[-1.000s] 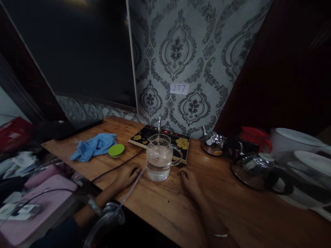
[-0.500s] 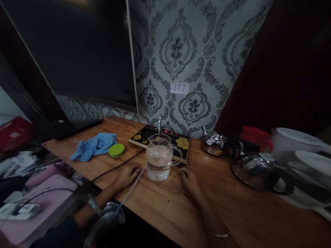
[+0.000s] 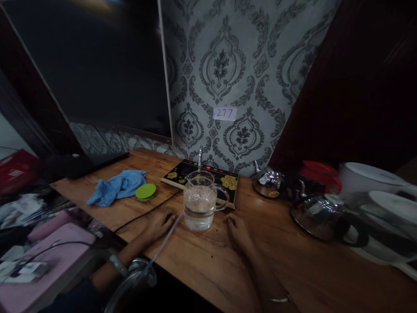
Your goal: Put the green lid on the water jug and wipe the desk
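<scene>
A clear glass jug (image 3: pixel 199 206) with a handle on its right stands on the wooden table, partly filled with water that looks stirred up. Behind it, a thin metal spout (image 3: pixel 200 158) rises from a black panel with gold flowers (image 3: pixel 229 181) and a lit red light. My left hand (image 3: pixel 162 222) rests on the table left of the jug, fingers loosely curled and apart from the glass. On the other side lies my right hand (image 3: pixel 237 229), also curled, below the jug's handle without touching it. I see nothing in either hand.
A clear tube (image 3: pixel 167 237) runs beside my left hand over the table edge. To the left lie a blue cloth (image 3: pixel 117 188) and a green lid (image 3: pixel 145 191). Shiny kettles (image 3: pixel 269 181), a red container (image 3: pixel 321 176) and pale-lidded tubs (image 3: pixel 374 174) stand at right.
The camera view has shifted very slightly. Both hands stay resting in place. The water in the jug looks more agitated near its top.
</scene>
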{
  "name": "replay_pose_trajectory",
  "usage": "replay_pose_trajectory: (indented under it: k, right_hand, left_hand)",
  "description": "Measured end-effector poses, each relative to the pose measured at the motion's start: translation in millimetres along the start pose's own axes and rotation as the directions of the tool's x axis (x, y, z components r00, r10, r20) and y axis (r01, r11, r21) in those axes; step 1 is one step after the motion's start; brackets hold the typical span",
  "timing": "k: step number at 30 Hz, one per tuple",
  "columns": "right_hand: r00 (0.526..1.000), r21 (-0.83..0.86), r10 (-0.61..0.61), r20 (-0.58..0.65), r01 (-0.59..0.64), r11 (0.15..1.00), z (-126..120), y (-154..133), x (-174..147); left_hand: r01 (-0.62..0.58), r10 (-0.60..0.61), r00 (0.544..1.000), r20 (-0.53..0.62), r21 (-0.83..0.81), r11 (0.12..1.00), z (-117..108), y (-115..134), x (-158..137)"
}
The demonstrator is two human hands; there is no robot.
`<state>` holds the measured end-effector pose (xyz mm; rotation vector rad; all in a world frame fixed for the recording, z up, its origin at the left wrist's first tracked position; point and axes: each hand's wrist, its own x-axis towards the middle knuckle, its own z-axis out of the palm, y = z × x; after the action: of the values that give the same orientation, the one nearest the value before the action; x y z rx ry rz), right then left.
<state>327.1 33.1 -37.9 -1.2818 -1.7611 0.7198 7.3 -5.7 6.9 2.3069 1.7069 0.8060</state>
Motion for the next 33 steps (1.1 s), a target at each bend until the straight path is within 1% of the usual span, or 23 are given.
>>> replay_pose_trajectory:
  k: [7, 11, 14, 16, 22, 33]
  right_hand:
    - [1.000, 0.009, 0.002, -0.010, -0.002, 1.000, 2.8, 1.5, 0.4]
    - [1.000, 0.006, 0.009, 0.016, -0.009, 1.000, -0.4, -0.8, 0.2]
    - [0.999, 0.017, 0.002, 0.035, -0.002, 1.000, -2.5, -2.7, 0.4]
    - [0.999, 0.022, 0.004, 0.034, -0.005, 1.000, -2.8, -3.3, 0.5]
    - [0.999, -0.002, 0.014, 0.030, -0.014, 1.000, -2.4, -2.9, -0.1]
    - [1.000, -0.004, -0.005, 0.021, 0.005, 1.000, 0.5, 2.9, 0.8]
  left_hand:
    - [-0.010, 0.010, 1.000, -0.009, -0.001, 1.000, 0.6, -0.3, -1.0]
    - [-0.017, 0.017, 1.000, 0.008, 0.002, 1.000, 0.0, 0.1, -0.6]
    - [0.005, -0.005, 1.000, 0.016, 0.008, 1.000, 0.1, 0.0, -0.3]
    - [0.016, -0.017, 1.000, 0.011, 0.005, 1.000, 0.1, 0.0, -0.2]
    - [-0.002, 0.003, 1.000, 0.009, -0.005, 1.000, -1.0, 0.5, -1.0]
    - [-0.012, 0.012, 1.000, -0.013, 0.004, 1.000, -0.5, 0.3, -0.6]
